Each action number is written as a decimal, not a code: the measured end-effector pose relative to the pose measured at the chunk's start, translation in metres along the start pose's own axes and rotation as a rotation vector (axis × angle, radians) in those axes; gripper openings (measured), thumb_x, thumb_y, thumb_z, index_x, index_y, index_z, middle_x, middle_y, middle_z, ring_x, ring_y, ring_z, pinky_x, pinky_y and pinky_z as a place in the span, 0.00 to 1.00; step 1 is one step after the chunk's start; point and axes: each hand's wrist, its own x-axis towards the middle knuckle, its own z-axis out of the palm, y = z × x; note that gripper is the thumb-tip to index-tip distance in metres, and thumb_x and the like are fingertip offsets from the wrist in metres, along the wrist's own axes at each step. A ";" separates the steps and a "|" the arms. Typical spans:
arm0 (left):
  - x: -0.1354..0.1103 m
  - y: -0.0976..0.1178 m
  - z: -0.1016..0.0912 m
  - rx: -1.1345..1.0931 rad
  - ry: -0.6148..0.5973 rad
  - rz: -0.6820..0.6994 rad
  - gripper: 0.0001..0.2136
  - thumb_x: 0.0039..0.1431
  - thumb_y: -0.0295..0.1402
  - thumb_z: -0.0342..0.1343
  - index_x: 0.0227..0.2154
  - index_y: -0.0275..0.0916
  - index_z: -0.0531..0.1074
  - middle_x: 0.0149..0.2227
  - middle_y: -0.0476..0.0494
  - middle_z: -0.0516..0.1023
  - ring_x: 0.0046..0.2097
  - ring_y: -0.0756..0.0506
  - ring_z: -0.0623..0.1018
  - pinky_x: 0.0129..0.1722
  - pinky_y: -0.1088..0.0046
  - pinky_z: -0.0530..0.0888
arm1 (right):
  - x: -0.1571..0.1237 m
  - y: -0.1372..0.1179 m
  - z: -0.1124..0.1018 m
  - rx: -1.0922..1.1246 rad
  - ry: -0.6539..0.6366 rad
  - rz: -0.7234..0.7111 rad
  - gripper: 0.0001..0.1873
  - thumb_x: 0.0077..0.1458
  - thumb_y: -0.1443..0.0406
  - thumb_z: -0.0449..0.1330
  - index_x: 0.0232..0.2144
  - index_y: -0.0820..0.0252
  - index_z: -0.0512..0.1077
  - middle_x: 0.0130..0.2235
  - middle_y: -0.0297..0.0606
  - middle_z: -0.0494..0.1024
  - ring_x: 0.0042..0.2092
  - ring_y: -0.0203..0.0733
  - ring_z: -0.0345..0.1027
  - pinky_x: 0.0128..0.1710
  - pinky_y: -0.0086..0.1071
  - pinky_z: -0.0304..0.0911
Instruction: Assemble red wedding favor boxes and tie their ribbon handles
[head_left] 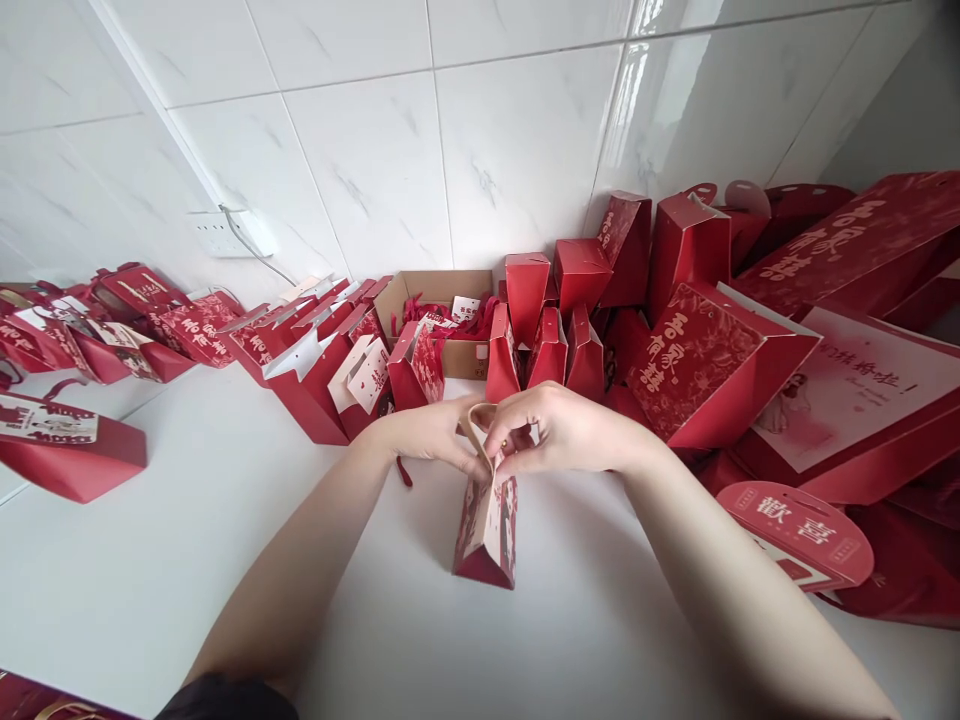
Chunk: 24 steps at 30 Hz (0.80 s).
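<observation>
A small red and cream gift box with a peaked top stands on the white table in front of me. My left hand comes in from its left side, thumb and fingers closed on the box's top edge. From the right, my right hand pinches at the same top edge with thumb and bent fingers. Between the hands a beige strap makes a loop above the box. Exactly what lies between the right fingertips is partly hidden. A dark red ribbon end lies on the table below my left wrist.
An open cardboard carton with red ribbons and cards stands by the tiled wall. Red gift boxes line the back left. Larger red boxes pile up at the right, with an oval-topped red bag nearer. Another red box lies left.
</observation>
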 end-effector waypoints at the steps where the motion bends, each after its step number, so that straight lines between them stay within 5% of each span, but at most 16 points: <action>1: -0.005 0.006 0.000 0.090 0.126 -0.075 0.23 0.38 0.42 0.72 0.37 0.39 0.73 0.40 0.45 0.77 0.43 0.43 0.77 0.43 0.67 0.75 | -0.001 0.000 -0.003 -0.043 0.025 0.028 0.04 0.51 0.66 0.68 0.33 0.60 0.79 0.31 0.33 0.79 0.30 0.34 0.70 0.31 0.27 0.63; 3: -0.015 0.019 0.000 0.246 0.284 -0.183 0.22 0.41 0.45 0.69 0.37 0.39 0.74 0.39 0.45 0.77 0.41 0.44 0.77 0.39 0.69 0.74 | -0.003 -0.001 -0.005 -0.123 0.088 0.086 0.03 0.53 0.66 0.67 0.32 0.60 0.79 0.32 0.34 0.80 0.31 0.34 0.71 0.32 0.27 0.63; 6: -0.026 0.038 0.004 0.263 0.253 -0.196 0.12 0.51 0.42 0.60 0.33 0.39 0.78 0.33 0.47 0.78 0.35 0.46 0.77 0.33 0.73 0.72 | -0.002 -0.004 -0.002 -0.207 0.162 0.154 0.02 0.53 0.66 0.66 0.31 0.59 0.78 0.33 0.35 0.80 0.32 0.36 0.71 0.32 0.28 0.62; 10: -0.032 0.054 0.011 0.217 0.237 -0.226 0.11 0.55 0.39 0.54 0.30 0.40 0.79 0.26 0.49 0.76 0.26 0.49 0.73 0.23 0.75 0.67 | -0.001 -0.009 0.003 -0.281 0.183 0.206 0.03 0.53 0.67 0.65 0.29 0.61 0.77 0.29 0.34 0.78 0.28 0.34 0.67 0.29 0.28 0.60; 19: -0.023 0.050 0.013 0.068 0.350 -0.328 0.21 0.57 0.51 0.54 0.20 0.38 0.67 0.19 0.52 0.59 0.19 0.53 0.62 0.15 0.76 0.53 | 0.001 -0.010 0.005 -0.288 0.266 0.247 0.03 0.54 0.67 0.64 0.29 0.60 0.76 0.29 0.34 0.77 0.28 0.33 0.65 0.28 0.28 0.59; 24: -0.022 0.046 0.016 0.074 0.310 -0.217 0.11 0.52 0.41 0.61 0.33 0.39 0.72 0.28 0.50 0.75 0.27 0.51 0.72 0.22 0.77 0.66 | 0.004 -0.011 0.009 -0.257 0.304 0.324 0.03 0.54 0.66 0.62 0.29 0.59 0.77 0.29 0.34 0.77 0.28 0.34 0.67 0.27 0.28 0.59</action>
